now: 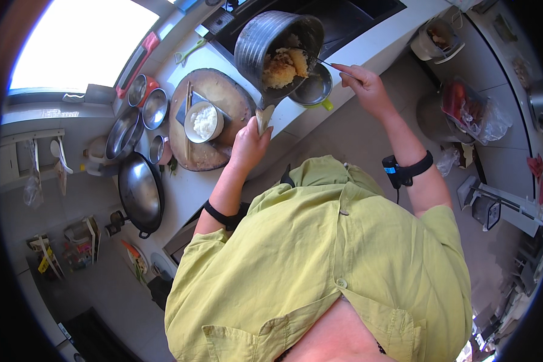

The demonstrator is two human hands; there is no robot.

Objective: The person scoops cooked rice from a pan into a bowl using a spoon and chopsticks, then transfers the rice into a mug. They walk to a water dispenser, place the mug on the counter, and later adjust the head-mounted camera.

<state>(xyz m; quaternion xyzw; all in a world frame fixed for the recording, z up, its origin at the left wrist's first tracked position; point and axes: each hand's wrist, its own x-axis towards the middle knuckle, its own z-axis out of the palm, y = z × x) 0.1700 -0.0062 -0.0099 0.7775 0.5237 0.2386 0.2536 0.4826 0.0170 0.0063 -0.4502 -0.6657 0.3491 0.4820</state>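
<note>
My left hand (252, 144) grips the pale handle (264, 119) of a ribbed metal pot (259, 47), which is tipped with its mouth towards me. Browned, crusty cooked rice (280, 70) lies inside it. In my right hand (366, 88) is the thin handle of a metal utensil (328, 64); its working end is in the pot, against the rice. Below the pot's rim sits a metal pan (314, 92) with a green handle, partly hidden by the pot. A bowl of white rice (204, 121) stands on the round wooden chopping board (235, 90) beside a pair of chopsticks (188, 122).
Metal bowls (155, 108), a pink-handled cup (159, 150) and a black wok (140, 192) line the counter's left side. A green peeler (190, 51) lies near the black sink (348, 20). Beyond the counter's edge, a bin (430, 117) and plastic bags (488, 120) stand to the right.
</note>
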